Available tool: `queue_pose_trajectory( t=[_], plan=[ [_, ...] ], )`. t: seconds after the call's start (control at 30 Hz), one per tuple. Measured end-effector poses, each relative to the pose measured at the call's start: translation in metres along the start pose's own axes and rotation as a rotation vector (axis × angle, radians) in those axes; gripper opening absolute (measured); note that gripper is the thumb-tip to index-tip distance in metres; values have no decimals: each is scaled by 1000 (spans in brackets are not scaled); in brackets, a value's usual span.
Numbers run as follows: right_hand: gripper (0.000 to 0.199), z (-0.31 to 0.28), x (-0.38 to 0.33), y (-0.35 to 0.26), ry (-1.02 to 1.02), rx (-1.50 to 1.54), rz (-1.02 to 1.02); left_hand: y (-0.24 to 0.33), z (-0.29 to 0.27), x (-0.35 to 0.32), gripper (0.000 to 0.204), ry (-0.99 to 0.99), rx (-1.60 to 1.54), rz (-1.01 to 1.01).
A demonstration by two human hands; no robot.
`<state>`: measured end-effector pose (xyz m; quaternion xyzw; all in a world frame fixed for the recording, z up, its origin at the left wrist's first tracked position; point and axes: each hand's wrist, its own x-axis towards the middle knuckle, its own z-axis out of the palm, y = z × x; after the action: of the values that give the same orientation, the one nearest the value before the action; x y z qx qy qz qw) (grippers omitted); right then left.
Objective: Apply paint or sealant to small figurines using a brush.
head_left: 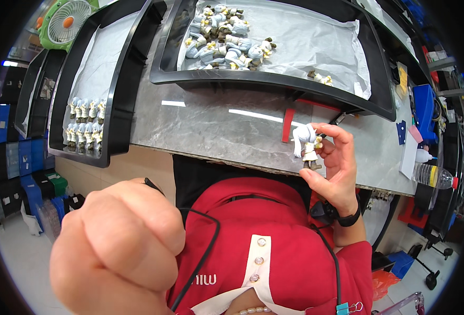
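Note:
A small figurine [306, 146] with pale grey-white hair, a white and yellow outfit and dark boots stands upright in my right hand [339, 165]. The thumb is under its boots and the fingers are at its upper side, above the table's front edge. Large and close at the lower left, my left hand [119, 239] is curled into a fist. Whatever it may hold is hidden; a small dark edge shows just beyond its knuckles. Similar figurines [226, 39] lie heaped in the paper-lined black tray [274, 84] at the back.
Another black tray [121, 105] at the left holds rows of standing figurines [85, 131]. Red strips [288, 126] lie on the grey marbled table [200, 121]. A clear bottle [434, 176] with a red cap and a blue bin [425, 110] are at the right; a green fan [66, 23] is far left.

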<state>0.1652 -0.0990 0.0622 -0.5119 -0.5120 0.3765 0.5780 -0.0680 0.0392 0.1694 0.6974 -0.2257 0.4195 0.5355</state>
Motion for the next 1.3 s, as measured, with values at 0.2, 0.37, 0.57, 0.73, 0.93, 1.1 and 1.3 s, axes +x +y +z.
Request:
queue_pose_trajectory(
  t=[0.2, 0.37, 0.57, 0.73, 0.93, 1.1, 1.3],
  plan=[
    [66, 3, 9, 0, 65, 24, -75, 2, 14, -1, 20, 10, -42, 13],
    [64, 2, 10, 2, 97, 38, -38, 12, 20, 15, 20, 22, 30, -117],
    [64, 1, 10, 4, 120, 43, 7, 12, 21, 16, 20, 48, 52, -111],
    [64, 0, 11, 4, 140, 77, 61, 13, 19, 16, 21, 25, 50, -117],
    [66, 1, 11, 6, 155, 82, 100, 12, 19, 16, 21, 31, 44, -102],
    [66, 0, 10, 5, 152, 82, 102, 13, 15, 13, 20, 14, 22, -144],
    [66, 0, 10, 6, 153, 75, 113, 7, 26, 5, 15, 247, -27, -15]
  ],
)
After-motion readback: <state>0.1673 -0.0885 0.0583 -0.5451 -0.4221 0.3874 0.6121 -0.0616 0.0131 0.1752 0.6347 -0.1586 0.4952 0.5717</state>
